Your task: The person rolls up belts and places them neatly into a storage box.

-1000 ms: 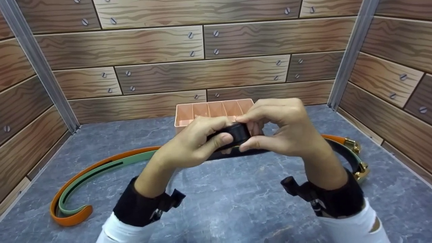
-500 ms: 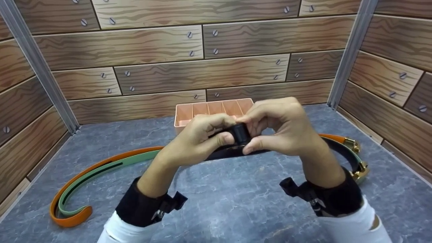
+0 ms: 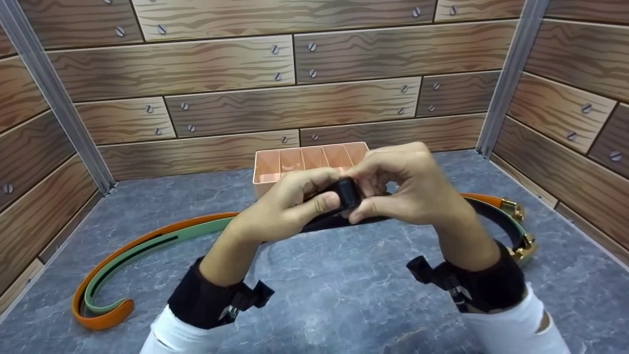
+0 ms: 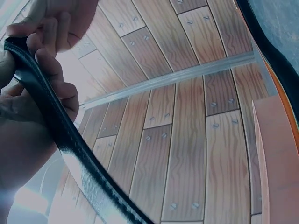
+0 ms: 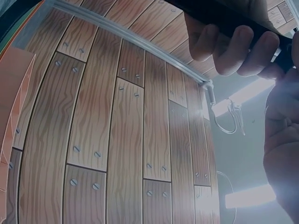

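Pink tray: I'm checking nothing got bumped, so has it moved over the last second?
No; the pink tray sits the same against the plank wall behind it.

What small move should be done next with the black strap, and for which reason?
Perhaps the right grip should curl the black strap slightly more while the left grip steadies it, because it bends between the two and both hold it.

A booth-like workspace: wood-print panels [image 3: 221,64] and metal corner posts [image 3: 508,69] beyond the right hand [image 3: 417,187], marbled desk [image 3: 324,295] below it.
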Demonstrator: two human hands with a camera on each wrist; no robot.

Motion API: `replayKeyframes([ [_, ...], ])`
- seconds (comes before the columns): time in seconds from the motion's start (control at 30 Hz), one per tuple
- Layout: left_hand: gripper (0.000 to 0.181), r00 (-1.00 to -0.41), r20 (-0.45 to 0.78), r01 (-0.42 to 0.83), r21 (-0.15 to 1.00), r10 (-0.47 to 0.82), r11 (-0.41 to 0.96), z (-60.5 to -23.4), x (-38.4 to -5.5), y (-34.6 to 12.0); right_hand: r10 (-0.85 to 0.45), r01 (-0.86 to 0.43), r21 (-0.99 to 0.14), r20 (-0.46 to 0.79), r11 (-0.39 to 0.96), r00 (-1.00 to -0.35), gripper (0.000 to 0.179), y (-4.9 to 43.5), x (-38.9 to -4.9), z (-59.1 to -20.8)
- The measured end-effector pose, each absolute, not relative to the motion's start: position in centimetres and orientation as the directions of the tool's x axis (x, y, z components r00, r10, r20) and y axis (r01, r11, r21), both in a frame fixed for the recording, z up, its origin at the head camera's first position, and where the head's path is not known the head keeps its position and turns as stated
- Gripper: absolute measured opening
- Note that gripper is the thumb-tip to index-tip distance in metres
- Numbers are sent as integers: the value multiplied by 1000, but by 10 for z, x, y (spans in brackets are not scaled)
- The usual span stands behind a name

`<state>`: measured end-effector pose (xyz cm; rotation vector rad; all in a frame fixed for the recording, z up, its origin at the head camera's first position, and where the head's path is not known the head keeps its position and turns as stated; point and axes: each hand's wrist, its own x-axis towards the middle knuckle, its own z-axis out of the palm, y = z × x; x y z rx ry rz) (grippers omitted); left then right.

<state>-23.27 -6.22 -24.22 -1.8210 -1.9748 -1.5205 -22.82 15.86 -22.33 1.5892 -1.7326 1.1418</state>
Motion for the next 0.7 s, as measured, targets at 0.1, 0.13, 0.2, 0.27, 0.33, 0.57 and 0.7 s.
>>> replayKeyframes([
  [0.1, 64, -321, 599, 732, 649, 734, -209, -243, -232, -61, -515, -975, -210, 845, -71, -145, 44, 157, -230, -224],
  [0.13, 66, -323, 600, 720, 658, 732, -222, -243, -231, -59, -509, -975, -204, 850, -89, -132, 43, 155, -230, -224],
  [0.2, 66, -316, 615, 706, 661, 722, -254, -244, -230, -57, -507, -969, -198, 857, -148, -97, 41, 153, -231, -225],
  [0.27, 65, -308, 640, 710, 647, 703, -278, -245, -228, -54, -512, -964, -185, 857, -189, -64, 39, 149, -231, -224],
  [0.33, 62, -307, 664, 723, 629, 682, -286, -246, -227, -51, -516, -967, -159, 856, -199, -35, 36, 147, -230, -223],
  [0.57, 34, -325, 692, 749, 604, 644, -271, -247, -225, -48, -543, -1000, 29, 839, 4, 23, 34, 145, -219, -224],
  [0.7, 17, -385, 675, 802, 582, 630, -133, -245, -223, -50, -601, -968, 172, 799, 182, 29, 40, 145, -213, -224],
])
